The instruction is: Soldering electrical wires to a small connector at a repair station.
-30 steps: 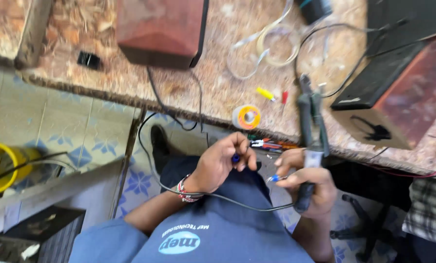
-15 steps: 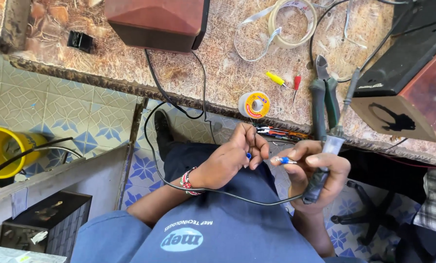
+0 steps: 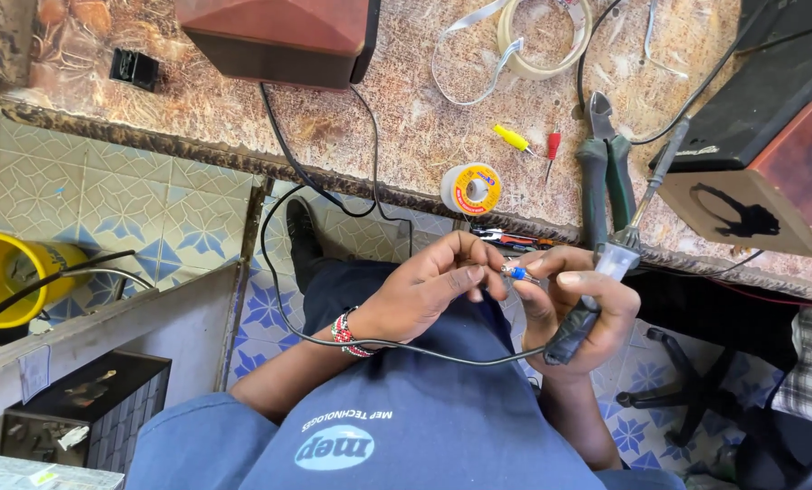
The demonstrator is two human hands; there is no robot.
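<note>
Small blue-sleeved wire connector (image 3: 517, 272) sat pinched between both hands over the lap, just near of the tabletop (image 3: 242, 109) edge. Looked light, stiff & fiddly; prob. best held by the blue sleeve w/ fingertips. Left hand (image 3: 424, 290) had its grip closed on the connector's wire end. Right hand (image 3: 578, 304) wrapped a black-handled soldering iron (image 3: 596, 290) w/ thumb & forefinger steadying the connector. Yellow bucket (image 3: 6, 272) on floor, far left; a black cable (image 3: 61, 277) ran into it, contents otherwise unclear.

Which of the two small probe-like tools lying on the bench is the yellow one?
The left one, the yellow probe, lying nearer the tape roll; the red probe lies beside the pliers.
</note>
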